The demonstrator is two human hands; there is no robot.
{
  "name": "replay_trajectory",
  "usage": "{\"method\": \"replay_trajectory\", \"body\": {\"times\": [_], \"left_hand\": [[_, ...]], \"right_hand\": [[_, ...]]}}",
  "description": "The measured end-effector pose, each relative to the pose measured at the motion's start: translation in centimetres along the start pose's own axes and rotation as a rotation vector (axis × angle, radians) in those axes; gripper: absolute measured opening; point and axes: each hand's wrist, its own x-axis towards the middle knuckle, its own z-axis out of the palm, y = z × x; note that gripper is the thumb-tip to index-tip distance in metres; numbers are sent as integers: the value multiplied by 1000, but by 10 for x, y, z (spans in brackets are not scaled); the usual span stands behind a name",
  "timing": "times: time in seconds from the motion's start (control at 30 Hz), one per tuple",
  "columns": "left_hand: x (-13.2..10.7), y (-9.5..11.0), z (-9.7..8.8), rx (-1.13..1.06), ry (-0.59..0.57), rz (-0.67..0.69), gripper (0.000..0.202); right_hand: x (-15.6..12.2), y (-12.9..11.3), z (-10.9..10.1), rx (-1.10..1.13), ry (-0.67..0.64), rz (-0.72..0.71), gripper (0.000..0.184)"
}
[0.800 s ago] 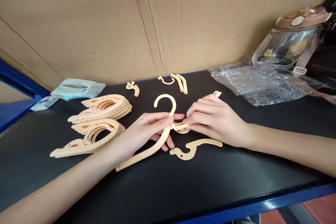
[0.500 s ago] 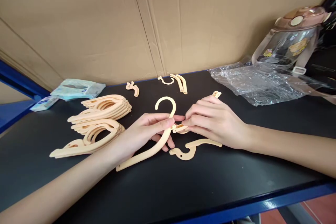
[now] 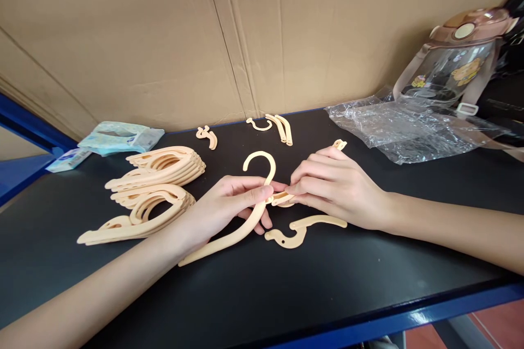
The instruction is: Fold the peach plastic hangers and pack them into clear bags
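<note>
Head view: hands (image 3: 339, 188) hold smooth, curved plastic pieces (image 3: 245, 227).

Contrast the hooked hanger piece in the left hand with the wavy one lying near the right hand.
The hooked hanger piece is held in the left hand; the wavy hanger piece lies on the black tabletop. The hooked one looks longer and has an open round hook; the shorter wavy one has a shallow dip. Both are pale beige.

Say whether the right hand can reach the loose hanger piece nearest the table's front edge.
Probably yes: the loose hanger piece lies close by, uncovered, though the right hand is holding another piece.
</note>
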Motion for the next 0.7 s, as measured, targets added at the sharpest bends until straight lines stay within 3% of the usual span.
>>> {"method": "replay_trajectory", "body": {"times": [0.3, 0.53, 0.7], "left_hand": [[0, 0, 1, 33, -1, 50, 24], [0, -2, 3, 4, 74, 23, 34], [0, 1, 4, 11, 66, 3, 38]], "right_hand": [[0, -1, 0, 19, -46, -1, 29], [-1, 2, 3, 32, -22, 7, 23], [-1, 1, 3, 17, -43, -7, 24]]}}
